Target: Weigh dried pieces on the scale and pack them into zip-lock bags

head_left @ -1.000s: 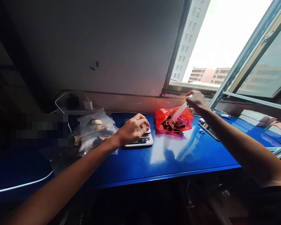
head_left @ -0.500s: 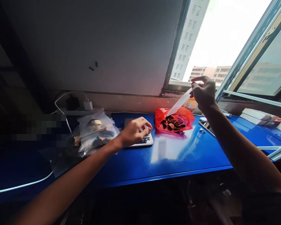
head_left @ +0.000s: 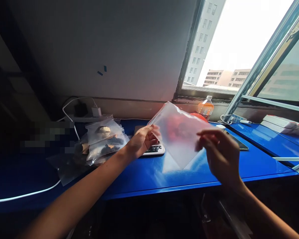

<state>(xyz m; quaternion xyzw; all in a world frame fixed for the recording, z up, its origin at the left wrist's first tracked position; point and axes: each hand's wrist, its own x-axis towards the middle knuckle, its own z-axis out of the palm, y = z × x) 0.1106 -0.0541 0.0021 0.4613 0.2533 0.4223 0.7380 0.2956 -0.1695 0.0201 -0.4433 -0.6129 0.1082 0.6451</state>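
My right grip pinches a bag, seemingly unfilled; whether my left grip clamps it, I cannot tell. Left of both, filled bags seem done.

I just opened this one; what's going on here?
A person has a frosted plastic bag up in front of them over a blue table. The right hand holds one side; the left hand is at the opposite edge, its grip unclear. Behind the bag is something red, mostly hidden. A white scale sits partly behind the left hand, with more clear bags, these filled, piled to its left.
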